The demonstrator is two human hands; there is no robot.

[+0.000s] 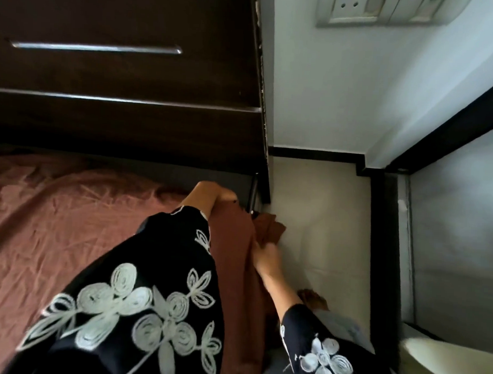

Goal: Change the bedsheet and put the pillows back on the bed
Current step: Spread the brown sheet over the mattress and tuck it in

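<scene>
Left hand (pixel 211 195) and right hand (pixel 268 256) on the bedsheet (pixel 57 213) at the corner by the headboard (pixel 116 120).
Head view: my left hand bends down onto the rust-brown sheet at the corner, fingers hidden, so I cannot tell its grip; my right hand pinches the fold hanging down the side, above the pale floor (pixel 317 195).
</scene>
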